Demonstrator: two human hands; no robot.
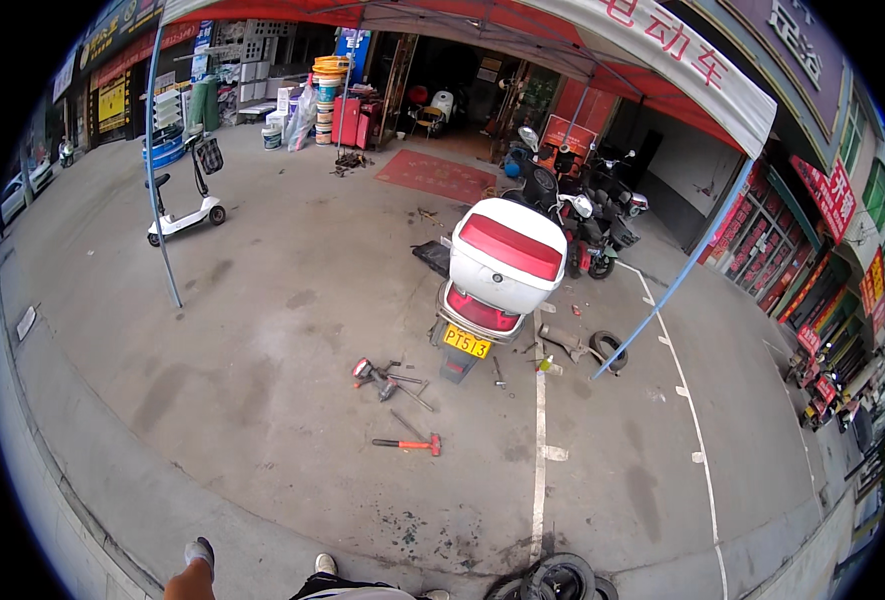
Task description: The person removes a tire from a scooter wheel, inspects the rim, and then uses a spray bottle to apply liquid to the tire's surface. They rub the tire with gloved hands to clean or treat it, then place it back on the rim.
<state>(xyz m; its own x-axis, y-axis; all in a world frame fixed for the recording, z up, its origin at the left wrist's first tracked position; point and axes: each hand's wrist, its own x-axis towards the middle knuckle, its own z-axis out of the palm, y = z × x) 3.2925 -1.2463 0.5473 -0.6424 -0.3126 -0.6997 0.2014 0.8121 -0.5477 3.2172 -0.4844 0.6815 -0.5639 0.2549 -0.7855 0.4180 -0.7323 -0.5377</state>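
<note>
Left fingers (201, 548), red hammer (408, 444) well apart, ahead and rightward

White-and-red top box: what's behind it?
Parked scooters show past the upper right of the top box. Whatever is directly behind it is covered, so I can't tell.

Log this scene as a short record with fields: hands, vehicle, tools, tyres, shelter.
Left hand: lower left, apparently gloved; grip unclear
Right hand: out of view
Vehicle: scooter with white-and-red rear box
Tools: red-headed hammer and power tool, both on the ground
Tyres: pile at the lower edge; another tyre right of the scooter
Shelter: red-and-white canopy
</note>
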